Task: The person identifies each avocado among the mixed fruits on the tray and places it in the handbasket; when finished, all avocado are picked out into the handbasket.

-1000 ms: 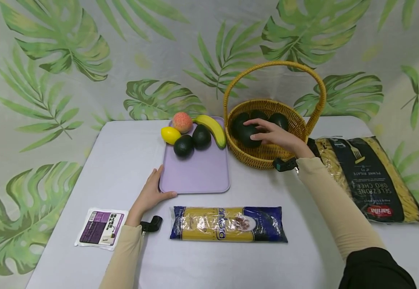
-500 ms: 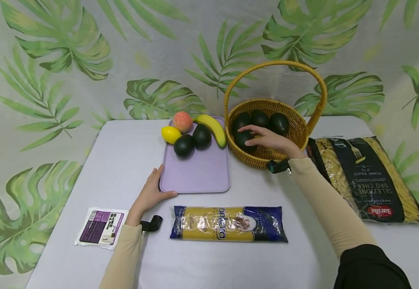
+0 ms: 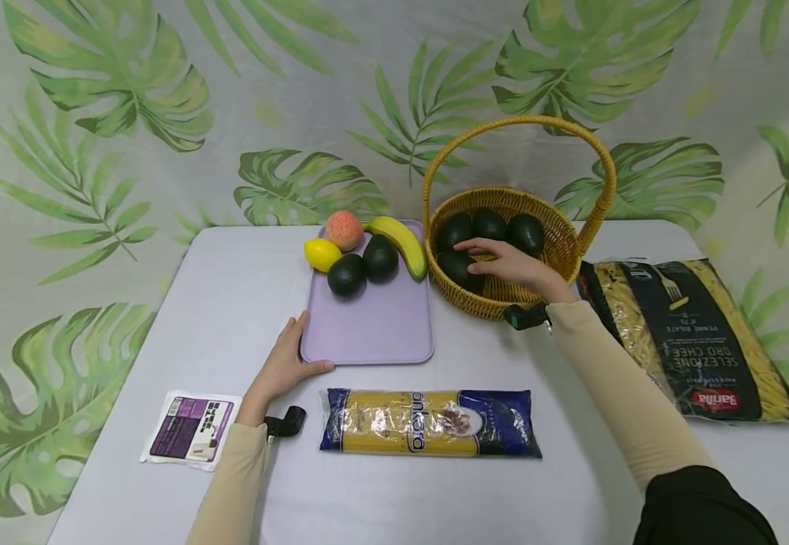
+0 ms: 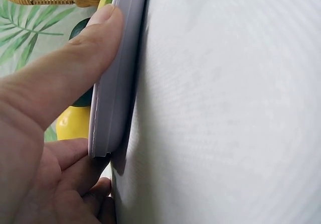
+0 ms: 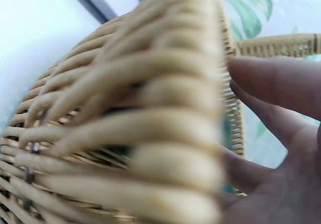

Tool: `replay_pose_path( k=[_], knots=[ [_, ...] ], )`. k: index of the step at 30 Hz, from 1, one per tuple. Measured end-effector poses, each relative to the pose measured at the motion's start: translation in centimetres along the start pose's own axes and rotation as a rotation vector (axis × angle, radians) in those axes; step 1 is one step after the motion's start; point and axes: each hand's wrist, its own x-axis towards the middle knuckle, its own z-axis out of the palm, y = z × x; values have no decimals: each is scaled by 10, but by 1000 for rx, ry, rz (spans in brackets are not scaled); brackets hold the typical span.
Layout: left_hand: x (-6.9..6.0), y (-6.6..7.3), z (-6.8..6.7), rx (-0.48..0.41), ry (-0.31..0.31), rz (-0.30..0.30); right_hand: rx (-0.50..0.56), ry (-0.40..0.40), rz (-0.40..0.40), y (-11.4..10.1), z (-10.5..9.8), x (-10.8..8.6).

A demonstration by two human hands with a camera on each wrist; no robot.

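The dark green avocado [image 3: 459, 271] at the near left of the wicker basket [image 3: 450, 295] looks firm, smooth and perhaps slippery, probably best held round its broad middle; the right hand [image 3: 511, 266] arches at its right side, fingers part-curved, though whether they grip I cannot tell. The basket's raised edge and tall handle [image 3: 520, 119] limit sideways movement, with bare wicker to the avocado's right. The left hand [image 3: 285, 367], spread wide, touches the lilac tray's [image 3: 374, 329] near-left corner.

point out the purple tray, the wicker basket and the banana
Purple tray [image 3: 370, 327]: head view, bare part of its base
Wicker basket [image 3: 464, 301]: head view, front outer wall
Banana [image 3: 402, 242]: head view, middle of its curve
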Motion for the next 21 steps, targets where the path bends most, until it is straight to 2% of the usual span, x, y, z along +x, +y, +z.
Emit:
replay_pose_path(
  k=[5, 9, 14, 21],
  knots=[
    [0, 0, 0, -2, -1, 5, 8, 95, -66, -10, -3, -6],
    [0, 1, -1, -5, 0, 8, 38, 113, -117, -18, 0, -8],
    [-1, 1, -1, -3, -2, 10, 99, 63, -162, -33, 13, -6],
    [0, 0, 0, -6, 0, 11, 128, -30, -198, -53, 42, 8]
  ],
)
